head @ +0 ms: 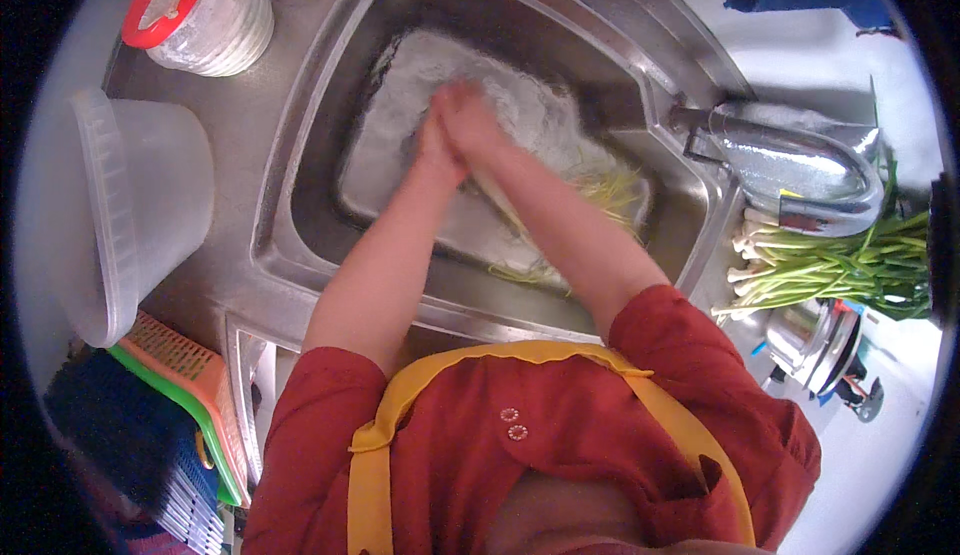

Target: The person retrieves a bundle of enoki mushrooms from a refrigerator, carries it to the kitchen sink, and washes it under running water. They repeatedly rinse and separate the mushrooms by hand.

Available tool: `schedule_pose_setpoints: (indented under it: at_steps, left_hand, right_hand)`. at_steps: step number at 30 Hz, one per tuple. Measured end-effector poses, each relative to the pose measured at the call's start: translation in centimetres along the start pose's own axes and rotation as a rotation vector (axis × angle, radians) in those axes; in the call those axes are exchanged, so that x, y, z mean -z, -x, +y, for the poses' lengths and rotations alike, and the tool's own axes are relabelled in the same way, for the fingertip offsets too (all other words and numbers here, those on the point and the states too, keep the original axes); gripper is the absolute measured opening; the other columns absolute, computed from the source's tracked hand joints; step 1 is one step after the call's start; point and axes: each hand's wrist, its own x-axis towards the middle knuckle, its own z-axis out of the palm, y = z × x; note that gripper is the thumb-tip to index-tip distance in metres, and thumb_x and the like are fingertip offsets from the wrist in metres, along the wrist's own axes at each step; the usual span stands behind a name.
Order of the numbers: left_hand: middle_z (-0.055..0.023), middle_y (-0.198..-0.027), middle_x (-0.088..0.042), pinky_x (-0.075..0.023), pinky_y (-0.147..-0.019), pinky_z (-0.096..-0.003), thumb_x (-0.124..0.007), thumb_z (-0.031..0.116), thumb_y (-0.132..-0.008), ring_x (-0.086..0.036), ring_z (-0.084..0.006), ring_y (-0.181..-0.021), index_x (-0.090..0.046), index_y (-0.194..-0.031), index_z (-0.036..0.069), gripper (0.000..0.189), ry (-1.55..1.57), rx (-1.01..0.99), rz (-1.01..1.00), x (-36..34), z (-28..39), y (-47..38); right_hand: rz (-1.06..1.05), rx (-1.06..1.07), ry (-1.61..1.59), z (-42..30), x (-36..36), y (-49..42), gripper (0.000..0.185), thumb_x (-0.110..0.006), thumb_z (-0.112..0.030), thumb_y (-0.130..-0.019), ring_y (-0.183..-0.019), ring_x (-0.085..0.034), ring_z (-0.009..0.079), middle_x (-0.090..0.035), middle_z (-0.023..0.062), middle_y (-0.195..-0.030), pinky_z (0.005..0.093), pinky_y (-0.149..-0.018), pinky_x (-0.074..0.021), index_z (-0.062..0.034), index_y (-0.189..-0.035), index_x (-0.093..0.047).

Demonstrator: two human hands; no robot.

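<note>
In the stainless steel sink [442, 251], both of my hands are close together over or in moving water [525, 108]. My left hand [435, 142] is pressed against my right hand [474, 121]. Motion blur hides the fingers, and I cannot tell whether anything is between the palms. Thin yellow-green plant strands [609, 193] lie in the basin beside and partly behind my right forearm. More of these strands [517, 275] spread along its near side. A pale stalk [499, 198] shows between my forearms, close to the hands.
A curved chrome tap [814, 161] rises at the sink's right edge. Beside it lie spring onions [817, 262] and a metal pot [799, 341]. To the left stand a red-lidded jar [214, 26], a translucent plastic tub [165, 180] and an orange plastic basket [180, 356].
</note>
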Motion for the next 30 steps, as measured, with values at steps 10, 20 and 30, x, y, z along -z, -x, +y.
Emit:
schedule_pose_setpoints:
  at_steps: [10,20,30]
  left_hand:
    - [-0.0064,-0.137,-0.049,-0.0333,-0.107,-0.0411,-0.033,0.070,-0.090,-0.042,-0.0250,-0.129,-0.046,-0.136,0.013,0.074,-0.072,0.117,-0.060,0.5,-0.2,-0.3]
    - [-0.0083,-0.145,-0.041,-0.0285,-0.110,-0.0443,-0.035,0.079,-0.083,-0.040,-0.0298,-0.131,-0.033,-0.145,0.008,0.094,0.006,-0.132,0.015,-1.0,-0.3,0.0]
    - [-0.0123,-0.146,-0.041,-0.0227,-0.112,-0.0404,-0.024,0.090,-0.074,-0.036,-0.0295,-0.135,-0.029,-0.144,-0.004,0.117,-0.144,-0.192,0.082,-1.8,0.2,0.5]
  right_hand:
    - [-0.017,-0.312,-0.526,-2.9,1.9,2.1,0.062,-0.032,-0.045,-0.099,-0.139,-0.024,0.0436,-0.032,0.0294,-0.145,0.0508,-0.114,-0.0204,0.0034,-0.137,-0.038]
    - [-0.041,-0.145,-0.422,-2.8,2.6,2.7,0.072,-0.029,-0.054,-0.098,-0.138,-0.026,0.0451,-0.028,0.0288,-0.148,0.0494,-0.114,-0.0208,0.0011,-0.144,-0.031]
    - [-0.070,-0.209,-0.584,-3.3,2.0,2.7,0.068,-0.026,-0.056,-0.097,-0.142,-0.020,0.0407,-0.026,0.0259,-0.151,0.0423,-0.115,-0.0201,-0.0088,-0.147,-0.032]
